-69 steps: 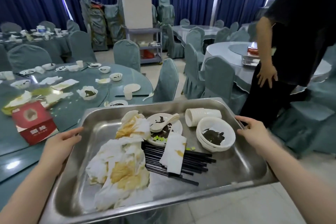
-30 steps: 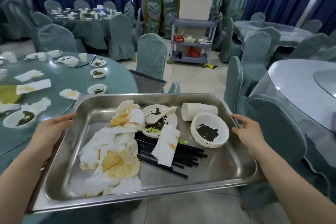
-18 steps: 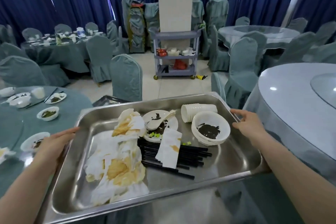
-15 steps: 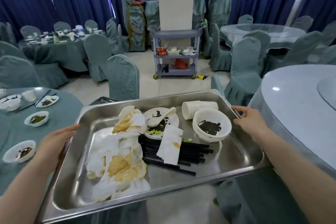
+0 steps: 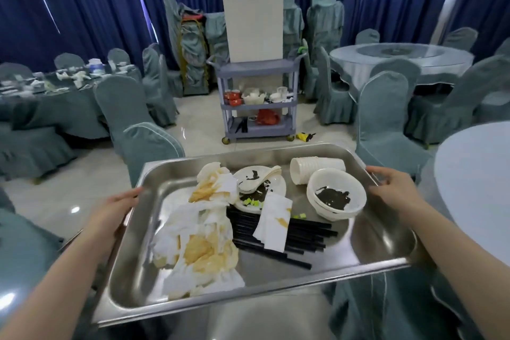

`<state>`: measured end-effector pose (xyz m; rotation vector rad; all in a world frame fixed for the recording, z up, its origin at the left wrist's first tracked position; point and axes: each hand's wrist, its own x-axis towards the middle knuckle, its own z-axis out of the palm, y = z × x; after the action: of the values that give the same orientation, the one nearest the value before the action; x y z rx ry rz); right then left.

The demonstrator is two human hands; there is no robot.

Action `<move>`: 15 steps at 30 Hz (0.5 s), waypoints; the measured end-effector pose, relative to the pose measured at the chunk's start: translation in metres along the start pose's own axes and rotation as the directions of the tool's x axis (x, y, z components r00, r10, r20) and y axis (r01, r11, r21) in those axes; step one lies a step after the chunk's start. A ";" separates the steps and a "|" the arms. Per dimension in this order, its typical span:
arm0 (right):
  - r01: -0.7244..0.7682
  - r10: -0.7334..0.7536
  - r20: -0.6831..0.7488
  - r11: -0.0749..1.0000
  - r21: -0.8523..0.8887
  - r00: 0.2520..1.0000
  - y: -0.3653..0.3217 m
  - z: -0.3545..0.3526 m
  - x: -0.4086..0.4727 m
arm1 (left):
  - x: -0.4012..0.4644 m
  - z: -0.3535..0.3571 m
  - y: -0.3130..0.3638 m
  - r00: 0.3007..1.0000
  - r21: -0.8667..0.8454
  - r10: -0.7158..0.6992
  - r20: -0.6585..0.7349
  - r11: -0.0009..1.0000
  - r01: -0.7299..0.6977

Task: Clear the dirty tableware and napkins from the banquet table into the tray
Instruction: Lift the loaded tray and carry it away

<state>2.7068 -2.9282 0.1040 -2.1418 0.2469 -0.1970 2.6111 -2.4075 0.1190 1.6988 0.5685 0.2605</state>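
Both hands, left hand (image 5: 110, 211) and right hand (image 5: 393, 188), gripped the loaded tray (image 5: 386, 251) by its rims, carrying it; next likely needed setting down on the cart (image 5: 256, 99)

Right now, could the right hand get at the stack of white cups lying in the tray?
Probably not yet: the right hand grips the tray rim, carrying it with the left hand. The stack of cups lies close and uncovered, but letting go would tip the load.

Between my fingers (image 5: 382, 172) a brushed, glossy steel tray (image 5: 380, 240), crumpled stained paper napkins (image 5: 198, 240), matt black plastic chopsticks (image 5: 306, 232), smooth white bowls (image 5: 338, 196), beyond them cloth-covered chairs (image 5: 383, 124)
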 end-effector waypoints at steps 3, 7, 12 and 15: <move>-0.049 0.049 -0.021 0.999 0.001 0.999 0.001 0.008 0.071 | 0.081 0.045 0.023 0.999 0.054 -0.010 0.044 0.998 0.007; -0.057 0.056 -0.062 0.998 -0.011 0.996 0.002 0.031 0.181 | 0.187 0.104 0.042 0.995 0.107 0.000 0.095 0.994 -0.010; -0.064 0.063 -0.051 0.998 -0.021 0.997 -0.018 0.075 0.316 | 0.297 0.158 0.062 0.997 0.131 -0.012 0.073 0.991 0.003; -0.066 0.066 -0.013 0.998 -0.023 0.998 -0.036 0.106 0.390 | 0.360 0.182 0.075 0.996 0.207 0.012 0.087 0.978 -0.030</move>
<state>3.1124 -2.9212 0.0938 -2.1529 0.3281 -0.1703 3.0210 -2.3902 0.1032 1.9095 0.5293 0.1464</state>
